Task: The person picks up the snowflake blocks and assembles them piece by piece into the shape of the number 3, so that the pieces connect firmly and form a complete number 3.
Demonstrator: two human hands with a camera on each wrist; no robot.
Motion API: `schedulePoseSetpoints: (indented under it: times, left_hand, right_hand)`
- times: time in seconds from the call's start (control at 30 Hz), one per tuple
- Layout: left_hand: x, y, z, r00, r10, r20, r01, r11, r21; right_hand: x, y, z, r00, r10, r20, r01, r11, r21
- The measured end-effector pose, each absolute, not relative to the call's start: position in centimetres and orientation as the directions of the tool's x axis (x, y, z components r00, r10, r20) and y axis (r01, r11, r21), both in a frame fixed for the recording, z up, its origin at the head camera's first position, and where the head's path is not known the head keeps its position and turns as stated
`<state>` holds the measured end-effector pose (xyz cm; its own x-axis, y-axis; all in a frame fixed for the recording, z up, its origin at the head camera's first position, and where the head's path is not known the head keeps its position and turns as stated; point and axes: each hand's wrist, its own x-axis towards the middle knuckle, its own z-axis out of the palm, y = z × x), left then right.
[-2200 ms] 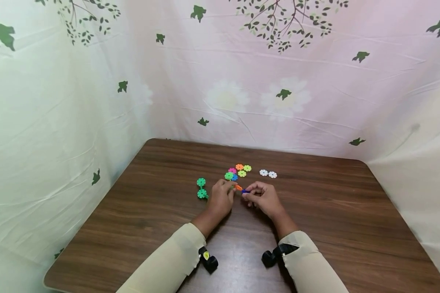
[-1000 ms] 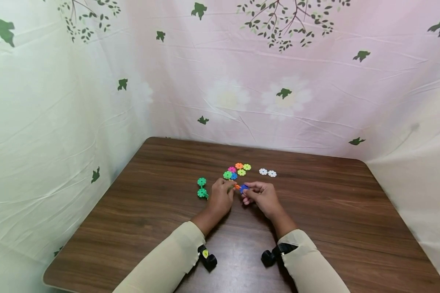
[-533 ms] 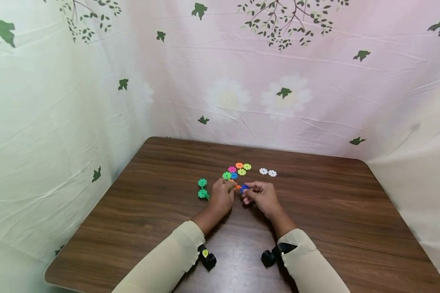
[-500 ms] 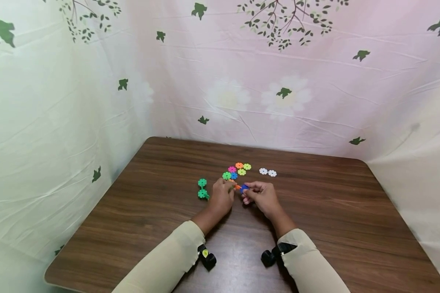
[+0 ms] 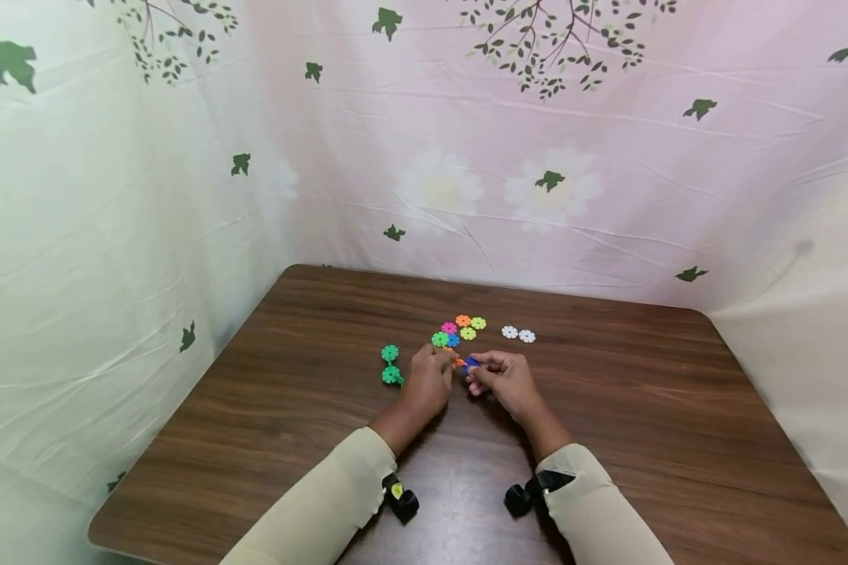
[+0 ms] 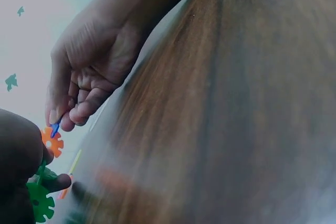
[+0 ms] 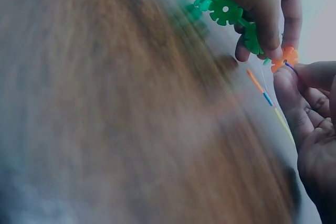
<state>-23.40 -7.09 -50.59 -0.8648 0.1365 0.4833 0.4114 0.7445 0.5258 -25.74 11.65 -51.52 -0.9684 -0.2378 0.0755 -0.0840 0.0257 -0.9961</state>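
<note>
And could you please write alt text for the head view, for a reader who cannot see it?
A person's left hand holds a chain of green and orange discs at a brown table, while the right hand pinches a dark blue disc at the chain's orange end. Other colourful discs lie farther back, with two white discs to their right.

The counter (image 5: 643, 408) has a smooth wood-grain surface with a soft sheen. The orange disc (image 6: 56, 144), blue disc (image 5: 469, 363) and green discs (image 7: 219, 14) look like smooth plastic. The backdrop (image 5: 353, 141) is creased matt cloth, the sleeves (image 5: 325, 494) smoother matt cloth.
</note>
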Motion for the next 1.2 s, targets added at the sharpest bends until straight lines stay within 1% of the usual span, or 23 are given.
schedulePoseSetpoints:
  times: [0.13, 0.27, 0.37, 0.57, 0.67, 0.8, 0.87, 1.07, 1.2]
  left_hand:
    - [-23.34, -7.09, -50.64, -0.872, 0.100, 0.479, 0.364, 0.787, 0.498]
    - [-23.31, -7.14, -50.76, -0.854, 0.086, 0.513, 0.328, 0.854, 0.403]
    - [-23.32, -7.13, -50.86, -0.846, 0.087, 0.526, 0.312, 0.882, 0.355]
    - [-23.13, -7.07, -50.67, -0.841, 0.076, 0.535, 0.291, 0.898, 0.330]
    - [-23.08, -6.95, -50.44, -0.830, 0.092, 0.550, 0.308, 0.898, 0.313]
    - [-22.97, -6.87, -50.26, -0.817, 0.151, 0.556, 0.363, 0.884, 0.294]
    - [-22.98, -6.84, -50.26, -0.820, 0.178, 0.543, 0.382, 0.877, 0.290]
    - [-23.35, -6.80, -50.42, -0.836, 0.227, 0.500, 0.426, 0.842, 0.331]
    - [-23.43, -6.75, -50.61, -0.830, 0.235, 0.505, 0.444, 0.827, 0.345]
  right_hand:
    - [-25.87, 11.82, -51.74, -0.956, -0.272, 0.113, -0.142, 0.088, -0.986]
    - [-25.86, 11.90, -51.68, -0.946, -0.292, 0.137, -0.181, 0.129, -0.975]
    - [-25.87, 11.90, -51.52, -0.948, -0.293, 0.128, -0.171, 0.128, -0.977]
    - [-26.02, 12.00, -51.50, -0.951, -0.292, 0.099, -0.135, 0.107, -0.985]
    - [-26.10, 12.12, -51.54, -0.952, -0.291, 0.091, -0.126, 0.103, -0.987]
    - [-26.14, 12.16, -51.52, -0.954, -0.286, 0.085, -0.116, 0.094, -0.989]
    - [-26.17, 12.16, -51.47, -0.955, -0.285, 0.082, -0.113, 0.096, -0.989]
    - [-26.17, 12.06, -51.26, -0.952, -0.294, 0.087, -0.116, 0.084, -0.990]
    - [-26.20, 12.05, -51.30, -0.953, -0.290, 0.085, -0.106, 0.059, -0.993]
